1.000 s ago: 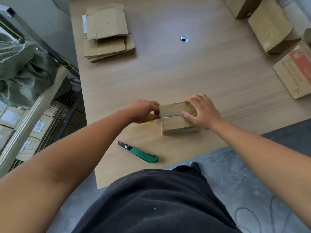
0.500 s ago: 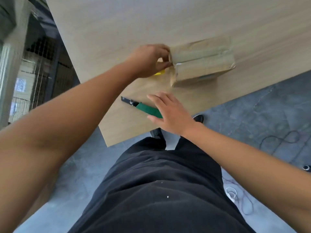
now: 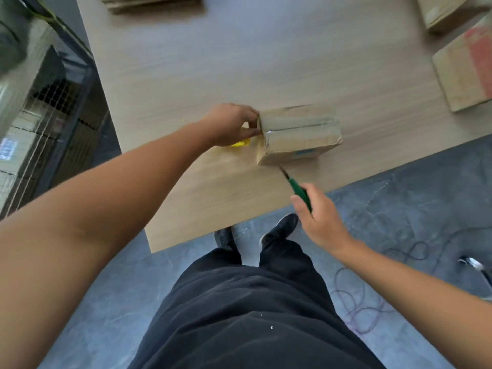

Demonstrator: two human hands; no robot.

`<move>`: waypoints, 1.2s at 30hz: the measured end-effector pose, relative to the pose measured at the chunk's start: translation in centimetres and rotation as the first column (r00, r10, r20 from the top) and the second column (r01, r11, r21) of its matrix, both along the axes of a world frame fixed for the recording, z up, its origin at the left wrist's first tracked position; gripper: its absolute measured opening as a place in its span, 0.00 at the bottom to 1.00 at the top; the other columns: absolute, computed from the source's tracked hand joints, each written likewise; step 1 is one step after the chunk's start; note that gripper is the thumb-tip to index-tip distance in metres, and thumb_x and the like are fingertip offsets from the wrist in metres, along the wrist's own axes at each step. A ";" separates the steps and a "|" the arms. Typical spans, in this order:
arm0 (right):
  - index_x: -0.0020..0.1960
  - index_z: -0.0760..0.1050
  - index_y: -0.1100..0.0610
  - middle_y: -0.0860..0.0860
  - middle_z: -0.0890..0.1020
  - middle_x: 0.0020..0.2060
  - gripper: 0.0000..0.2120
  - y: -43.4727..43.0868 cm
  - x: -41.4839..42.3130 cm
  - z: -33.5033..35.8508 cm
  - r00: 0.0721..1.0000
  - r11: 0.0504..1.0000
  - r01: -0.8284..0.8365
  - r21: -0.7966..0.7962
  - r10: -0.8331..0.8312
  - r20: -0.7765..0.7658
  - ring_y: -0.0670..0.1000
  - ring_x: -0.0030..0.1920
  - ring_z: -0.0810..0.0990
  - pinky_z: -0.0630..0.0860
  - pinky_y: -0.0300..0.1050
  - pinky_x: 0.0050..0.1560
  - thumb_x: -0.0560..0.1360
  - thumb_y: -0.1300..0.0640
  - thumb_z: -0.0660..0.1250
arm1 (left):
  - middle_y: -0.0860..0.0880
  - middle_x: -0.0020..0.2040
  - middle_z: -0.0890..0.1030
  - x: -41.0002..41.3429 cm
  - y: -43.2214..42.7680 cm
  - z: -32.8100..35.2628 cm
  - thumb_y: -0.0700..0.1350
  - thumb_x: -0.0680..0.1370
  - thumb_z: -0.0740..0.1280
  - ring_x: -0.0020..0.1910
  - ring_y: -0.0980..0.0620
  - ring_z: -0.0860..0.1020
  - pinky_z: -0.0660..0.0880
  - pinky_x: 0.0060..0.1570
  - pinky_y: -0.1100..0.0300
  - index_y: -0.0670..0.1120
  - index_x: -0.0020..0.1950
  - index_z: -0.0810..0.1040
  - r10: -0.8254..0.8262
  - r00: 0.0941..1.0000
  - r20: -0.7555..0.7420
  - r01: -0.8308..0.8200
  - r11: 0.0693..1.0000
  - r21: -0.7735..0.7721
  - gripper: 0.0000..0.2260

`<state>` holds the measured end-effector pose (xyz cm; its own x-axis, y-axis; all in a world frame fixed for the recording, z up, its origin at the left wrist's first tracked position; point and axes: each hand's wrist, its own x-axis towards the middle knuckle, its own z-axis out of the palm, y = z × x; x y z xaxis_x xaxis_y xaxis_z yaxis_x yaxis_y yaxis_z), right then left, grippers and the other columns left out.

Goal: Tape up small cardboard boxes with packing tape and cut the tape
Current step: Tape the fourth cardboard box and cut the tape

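**Head view.** The small cardboard box (image 3: 300, 131) rests near the front edge of the table (image 3: 213, 62). Its flap seam faces up and runs left to right. Clear packing tape (image 3: 269, 134) glints along that seam and over the box's left end.

Your left hand (image 3: 229, 125) sits against that left end. Its fingers (image 3: 250, 112) are curled and closed on what is judged to be the tape roll (image 3: 239, 143). Only a yellow edge of the roll shows beneath the palm, and blur hides the grip itself. The hold appears meant to draw the free run of tape taut between roll and box, so that a blade meets stretched film, not slack.

Your right hand (image 3: 320, 221) has its fingers wrapped tight about the green handle of the utility knife (image 3: 298, 191), with the blade pointing up and to the left. The blade tip is just beside the box's near bottom edge; whether it touches cannot be told.

The tape to be cut is judged to lie at the box's left end, between your left fingers and the cardboard. The knife would have to pass round the near left corner to reach it.

Flattened cardboard (image 3: 154, 2) at the table's far edge and further boxes (image 3: 463, 75) at the right stand well apart.
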<state>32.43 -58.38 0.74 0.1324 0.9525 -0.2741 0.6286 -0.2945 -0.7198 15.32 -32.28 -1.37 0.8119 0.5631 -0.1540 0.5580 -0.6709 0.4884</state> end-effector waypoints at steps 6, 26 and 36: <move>0.66 0.75 0.67 0.58 0.70 0.73 0.21 8.4 -0.1 3.8 0.962 0.996 0.078 0.033 -0.084 0.258 0.57 0.75 0.65 0.59 0.53 0.76 0.85 0.53 0.54 | 0.57 0.66 0.79 0.4 -2.0 -0.1 0.54 0.80 0.67 0.57 0.45 0.80 0.75 0.53 0.54 0.49 0.48 0.82 0.073 0.997 0.004 -0.073 0.997 -0.028 0.10; 0.61 0.79 0.65 0.61 0.40 0.81 0.26 10.8 -3.6 5.0 0.850 0.870 -0.125 -0.476 0.342 0.402 0.60 0.81 0.38 0.40 0.65 0.78 0.85 0.48 0.50 | 0.53 0.50 0.83 -5.6 -6.9 0.2 0.55 0.78 0.68 0.39 0.54 0.78 0.67 0.35 0.62 0.54 0.51 0.82 0.409 0.903 -0.132 -0.430 0.858 -0.280 0.07; 0.72 0.68 0.66 0.61 0.35 0.79 0.30 12.3 -5.0 4.8 0.683 0.734 -0.151 -0.662 0.561 0.467 0.61 0.80 0.35 0.48 0.66 0.78 0.82 0.46 0.48 | 0.49 0.54 0.79 -5.0 -7.7 -0.3 0.55 0.82 0.62 0.53 0.44 0.78 0.68 0.41 0.55 0.52 0.52 0.78 0.380 0.905 -0.192 -0.385 0.923 0.011 0.10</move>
